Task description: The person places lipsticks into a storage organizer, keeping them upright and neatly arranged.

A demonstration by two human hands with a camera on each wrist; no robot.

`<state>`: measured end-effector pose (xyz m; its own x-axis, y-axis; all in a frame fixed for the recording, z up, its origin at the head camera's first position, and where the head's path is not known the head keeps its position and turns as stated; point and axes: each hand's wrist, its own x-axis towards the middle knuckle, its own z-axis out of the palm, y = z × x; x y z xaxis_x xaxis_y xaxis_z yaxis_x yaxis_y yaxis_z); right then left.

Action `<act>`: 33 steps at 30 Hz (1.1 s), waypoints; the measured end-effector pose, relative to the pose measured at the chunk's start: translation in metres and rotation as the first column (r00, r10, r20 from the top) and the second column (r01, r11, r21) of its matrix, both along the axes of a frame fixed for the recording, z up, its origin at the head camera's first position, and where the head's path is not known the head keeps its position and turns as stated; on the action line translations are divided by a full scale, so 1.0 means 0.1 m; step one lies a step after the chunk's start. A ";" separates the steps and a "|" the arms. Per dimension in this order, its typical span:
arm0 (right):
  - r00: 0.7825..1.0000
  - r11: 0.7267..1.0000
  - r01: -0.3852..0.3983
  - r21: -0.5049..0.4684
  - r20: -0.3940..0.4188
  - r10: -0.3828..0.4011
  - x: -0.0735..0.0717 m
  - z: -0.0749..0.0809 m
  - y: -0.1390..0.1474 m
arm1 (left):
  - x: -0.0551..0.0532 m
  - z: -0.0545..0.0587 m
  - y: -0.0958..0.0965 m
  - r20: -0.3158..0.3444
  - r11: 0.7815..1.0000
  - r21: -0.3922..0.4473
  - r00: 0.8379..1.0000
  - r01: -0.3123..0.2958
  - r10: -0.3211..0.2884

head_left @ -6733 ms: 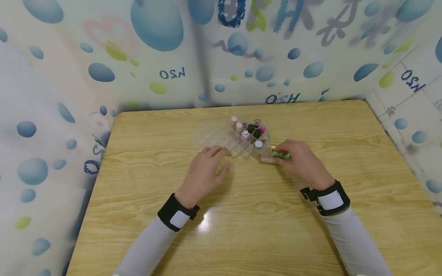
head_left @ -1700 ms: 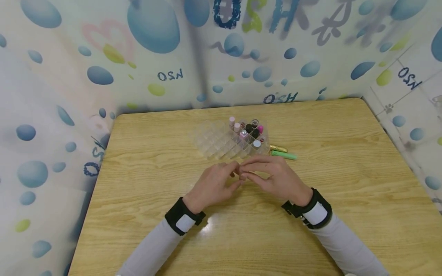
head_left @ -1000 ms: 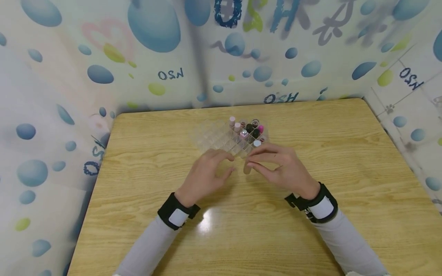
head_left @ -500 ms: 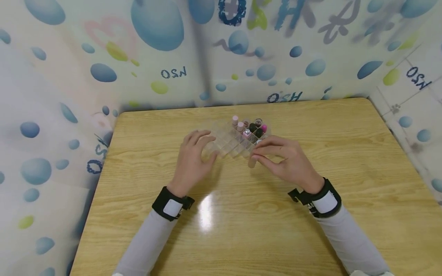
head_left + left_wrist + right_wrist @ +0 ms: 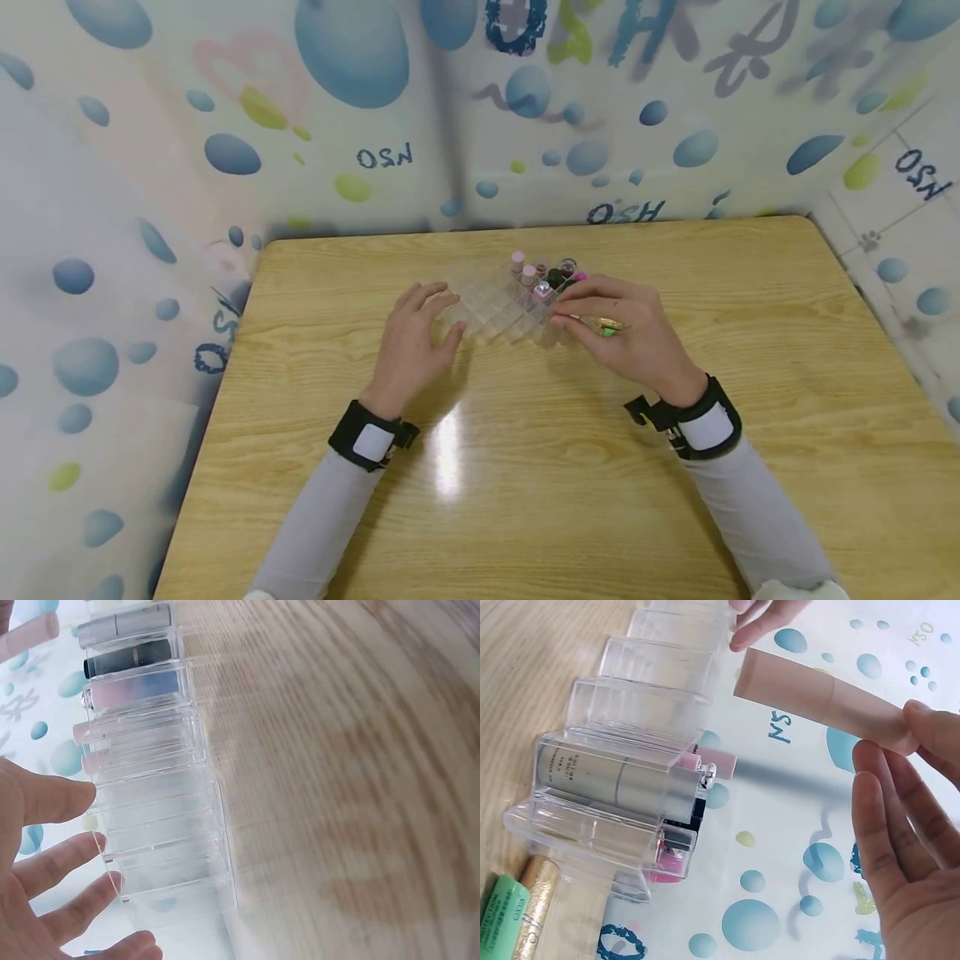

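Observation:
My right hand (image 5: 633,329) pinches one end of a slim pinkish-beige cosmetic tube (image 5: 810,694) between thumb and fingertips. The tube hangs over the front right part of a clear divided organizer (image 5: 483,304), outside its cells in the right wrist view. At the organizer's left end is my left hand (image 5: 412,346), fingers spread and loosely bent, fingertips right at the rim. Pink-capped bottles (image 5: 517,262), a dark-capped one (image 5: 555,277) and a silver-grey tube (image 5: 615,780) stand in cells on the right; the left cells hold nothing. My right hand covers some bottles in the head view.
A green tube (image 5: 502,919) and a gold tube (image 5: 538,904) lie side by side on the wooden table (image 5: 517,467), right of the organizer. Behind the table's back edge stands a wall (image 5: 420,183) with a blue-dot pattern.
My hands met in front of the organizer, then parted. The right hand moved up to the organizer with the beige tube; the left went to its left end. Earlier, the right hand handled the green tube.

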<state>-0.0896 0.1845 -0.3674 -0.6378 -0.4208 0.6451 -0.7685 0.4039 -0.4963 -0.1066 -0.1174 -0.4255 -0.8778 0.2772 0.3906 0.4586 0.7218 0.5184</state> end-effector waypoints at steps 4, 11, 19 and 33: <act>1.000 1.000 0.013 -0.028 0.001 -0.013 -0.09 0.03 -0.02 | 0.00 -0.01 -0.01 0.024 1.000 -0.008 1.000 0.012 -0.012; 0.999 0.996 0.050 -0.078 -0.010 -0.051 -0.25 0.02 -0.02 | 0.00 -0.02 0.01 0.031 1.000 -0.014 0.999 0.022 -0.022; 0.997 0.992 0.074 -0.099 -0.001 -0.075 -0.33 -0.02 0.00 | 0.02 -0.01 0.01 0.050 1.000 -0.014 0.999 0.013 -0.012; 0.990 0.985 0.137 -0.101 0.031 -0.134 -0.43 -0.15 0.07 | 0.01 -0.01 0.02 0.046 1.000 -0.027 0.999 0.009 -0.008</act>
<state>-0.1324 0.1919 -0.3827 -0.7003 -0.2621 0.6640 -0.6974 0.4496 -0.5582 -0.1052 -0.1153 -0.4265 -0.8921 0.2949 0.3424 0.4412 0.7322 0.5189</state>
